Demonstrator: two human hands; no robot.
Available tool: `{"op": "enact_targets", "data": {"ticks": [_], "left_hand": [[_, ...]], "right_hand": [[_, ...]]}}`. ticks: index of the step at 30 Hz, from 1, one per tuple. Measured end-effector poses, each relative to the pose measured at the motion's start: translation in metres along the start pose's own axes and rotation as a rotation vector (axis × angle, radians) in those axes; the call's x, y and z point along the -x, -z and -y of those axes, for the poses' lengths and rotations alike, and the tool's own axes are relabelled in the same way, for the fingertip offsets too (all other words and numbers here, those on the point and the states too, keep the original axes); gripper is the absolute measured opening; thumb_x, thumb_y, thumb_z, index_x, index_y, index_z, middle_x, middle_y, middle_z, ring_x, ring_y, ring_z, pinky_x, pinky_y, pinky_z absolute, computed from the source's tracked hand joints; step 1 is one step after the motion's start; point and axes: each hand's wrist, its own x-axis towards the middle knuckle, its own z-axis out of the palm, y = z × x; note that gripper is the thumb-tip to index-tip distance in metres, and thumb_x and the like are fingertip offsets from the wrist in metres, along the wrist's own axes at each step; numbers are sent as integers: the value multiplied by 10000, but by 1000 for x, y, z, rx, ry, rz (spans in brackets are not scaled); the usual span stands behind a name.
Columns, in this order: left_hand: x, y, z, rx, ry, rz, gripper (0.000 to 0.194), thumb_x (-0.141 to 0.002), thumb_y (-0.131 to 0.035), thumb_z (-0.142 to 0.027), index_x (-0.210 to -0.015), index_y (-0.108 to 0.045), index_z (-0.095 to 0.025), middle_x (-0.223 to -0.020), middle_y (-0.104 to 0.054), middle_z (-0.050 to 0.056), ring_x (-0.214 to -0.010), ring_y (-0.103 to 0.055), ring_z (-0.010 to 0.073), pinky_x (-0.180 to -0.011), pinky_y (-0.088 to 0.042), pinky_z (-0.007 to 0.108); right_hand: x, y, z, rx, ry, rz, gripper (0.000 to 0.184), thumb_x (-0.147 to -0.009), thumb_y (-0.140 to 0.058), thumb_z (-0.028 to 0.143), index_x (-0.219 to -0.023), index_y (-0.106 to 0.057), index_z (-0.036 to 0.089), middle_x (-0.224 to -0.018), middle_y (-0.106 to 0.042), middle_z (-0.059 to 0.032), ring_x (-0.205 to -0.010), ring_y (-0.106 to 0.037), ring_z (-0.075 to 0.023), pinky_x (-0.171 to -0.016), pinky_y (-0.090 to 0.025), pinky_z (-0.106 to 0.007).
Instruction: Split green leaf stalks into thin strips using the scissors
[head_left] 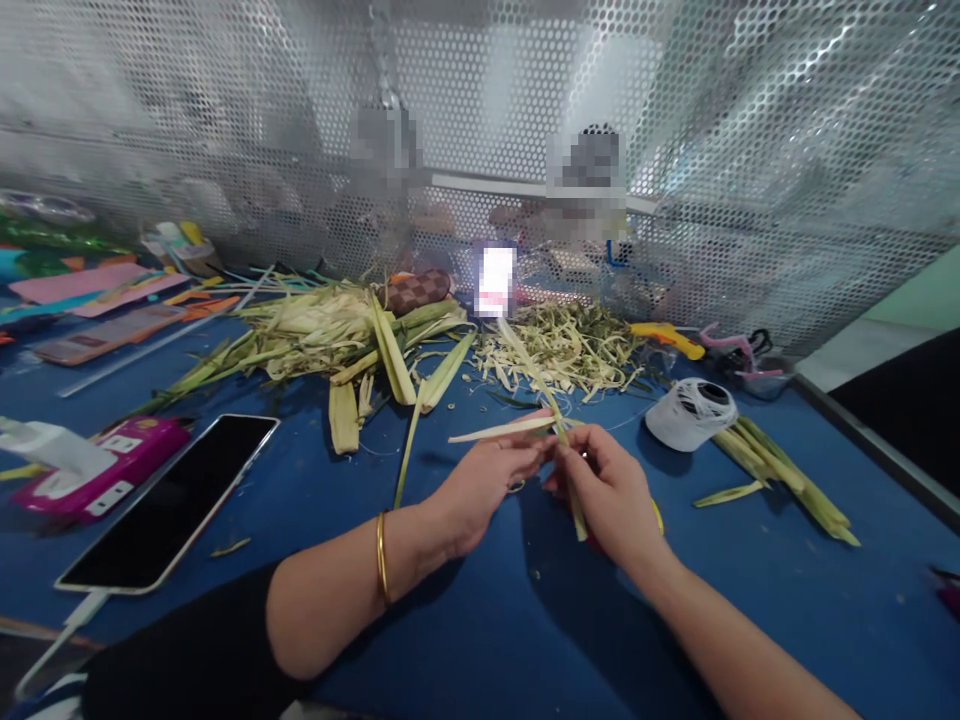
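My left hand [491, 485], with a gold bangle at the wrist, reaches in over the blue table and is closed at a crossing of leaf strips. A pale, pointed leaf strip [499, 430] sticks out leftward above its fingers. My right hand [611, 490] pinches a longer green leaf strip [577, 505], whose lower end hangs below the fingers. That strip's upper part runs up and away from me. The fingertips of both hands meet, and they hide the joint between the strips. Something yellow and red shows partly beneath my right hand; its kind is hidden.
A heap of leaves [322, 330] and a pile of shredded strips [570, 345] lie behind my hands. To the right are a white thread spool [688, 418] and a leaf bundle [795, 475]. A phone [176, 500] and magenta power strip [142, 455] lie left. A perforated metal screen [480, 90] rises behind.
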Motion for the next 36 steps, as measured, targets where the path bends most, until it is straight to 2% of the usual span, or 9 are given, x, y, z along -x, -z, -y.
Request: {"op": "enact_targets", "data": {"ticks": [4,9,13,15,19,23,28,31,36], "left_hand": [[-8,11,-9,72,83,-9,334,-776,-564,-68,-1090,-647,-143,-979,-725,94,-794,-687,150,-768,-505,242],[-13,21,-20,232,222,152,296,-900,-461,-258,-1051,-649,-88,-978,-716,145,-770,-703,202,-683,-543,280],[-10,18,-20,124,125,182,328,-850,-595,-341,-1087,-639,-120,-976,-716,128,-772,-700,188,-687,-533,259],[-7,15,-17,21,73,159,361,-792,-681,-318,-1105,-639,-145,-907,-725,100,-745,-695,172,-672,-519,243],[-7,13,-10,-100,109,51,339,-727,-742,-340,-978,-699,-116,-698,-694,56,-635,-650,130,-610,-488,218],[-9,13,-7,-149,90,-120,235,-737,-728,-279,-910,-721,-119,-778,-713,80,-638,-640,118,-545,-463,194],[-10,13,-8,-58,69,-171,169,-743,-701,-178,-905,-720,-133,-803,-723,79,-550,-604,87,-436,-391,153],[-10,14,-9,-5,83,-176,134,-728,-715,-174,-851,-722,-121,-804,-721,79,-494,-553,56,-389,-342,134],[-8,14,-12,17,130,-65,150,-757,-693,-226,-847,-722,-109,-868,-713,98,-531,-564,60,-393,-360,128]], "right_hand": [[-1,12,-2,26,57,42,166,-883,-491,358,-792,-471,221,-537,-515,62,-475,-498,-115,-489,-395,-230],[-2,24,0,67,129,12,156,-889,-491,340,-791,-488,219,-543,-469,66,-469,-443,-101,-466,-358,-219],[-4,28,1,156,222,-5,138,-892,-475,311,-794,-506,220,-554,-477,55,-483,-454,-113,-462,-350,-225],[-3,27,1,291,346,54,127,-895,-453,264,-806,-530,217,-637,-549,23,-571,-513,-129,-532,-390,-233],[0,24,-2,580,517,140,161,-921,-404,219,-874,-558,219,-824,-646,-29,-686,-590,-150,-621,-414,-248],[4,20,-4,736,521,76,164,-921,-421,240,-871,-574,209,-824,-671,-39,-646,-614,-150,-582,-410,-242],[10,16,-3,687,525,59,182,-911,-451,267,-842,-609,211,-761,-685,-26,-608,-607,-145,-557,-393,-238],[9,18,-3,545,380,59,233,-909,-453,339,-853,-646,220,-755,-686,-23,-646,-603,-158,-599,-404,-254],[-3,23,-2,-25,-174,81,411,-769,-588,578,-772,-669,175,-649,-617,-16,-575,-560,-140,-550,-423,-254]]}}
